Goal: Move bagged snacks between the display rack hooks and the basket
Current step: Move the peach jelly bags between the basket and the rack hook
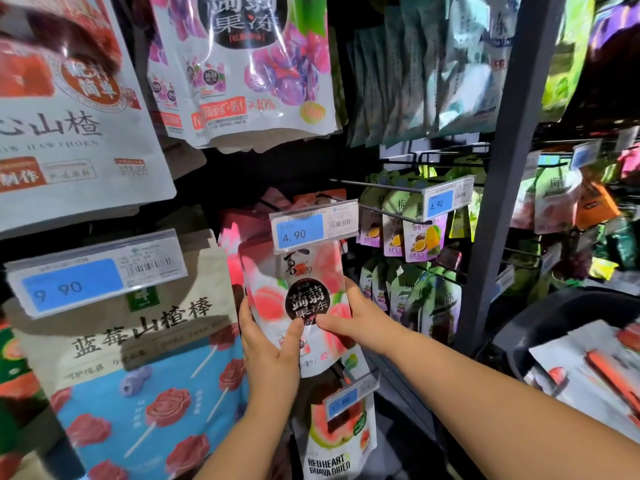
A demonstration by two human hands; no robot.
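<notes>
A pink peach konjac jelly bag hangs at the middle of the rack, just under a hook's 4.90 price tag. My left hand grips its left edge, thumb across the front. My right hand holds its right edge, thumb pressed near the black round label. More pink bags hang behind it on the same hook. The dark basket sits at lower right, with white and red bags lying in it.
Large hawthorn bags and a blueberry hawthorn stick bag crowd the left. A purple jelly bag hangs above. A guava bag hangs below. Green passion-fruit bags fill hooks to the right, beside a grey rack post.
</notes>
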